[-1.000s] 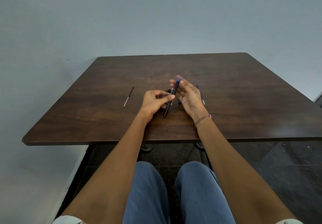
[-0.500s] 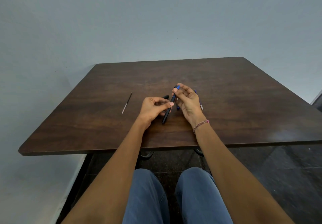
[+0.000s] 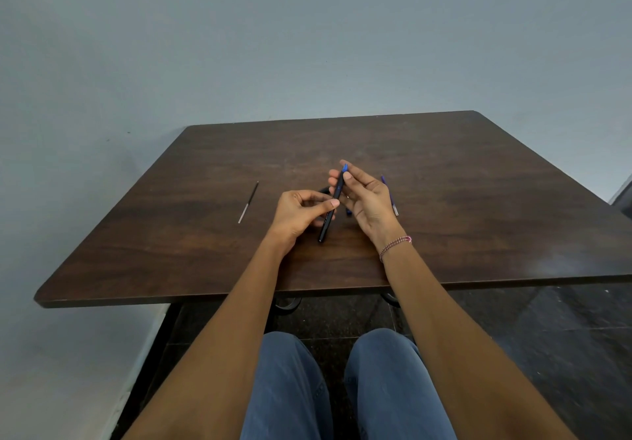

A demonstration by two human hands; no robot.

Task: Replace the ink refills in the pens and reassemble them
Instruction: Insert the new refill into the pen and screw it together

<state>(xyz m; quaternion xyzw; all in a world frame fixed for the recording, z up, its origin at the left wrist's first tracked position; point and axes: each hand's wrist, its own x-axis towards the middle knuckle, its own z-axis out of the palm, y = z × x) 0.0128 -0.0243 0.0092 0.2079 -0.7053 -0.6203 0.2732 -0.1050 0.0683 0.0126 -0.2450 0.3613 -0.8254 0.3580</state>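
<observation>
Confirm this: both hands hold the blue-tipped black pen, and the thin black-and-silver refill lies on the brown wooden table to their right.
Wrong: the head view shows the thin black-and-silver refill lying left of the left hand; the rest holds.

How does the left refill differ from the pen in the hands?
The refill lies alone on the table; the pen is held by the left hand and right hand. The refill is far thinner than the pen. The refill's near end is pale; the pen's far end is blue. Both are dark, slanting alike.
</observation>
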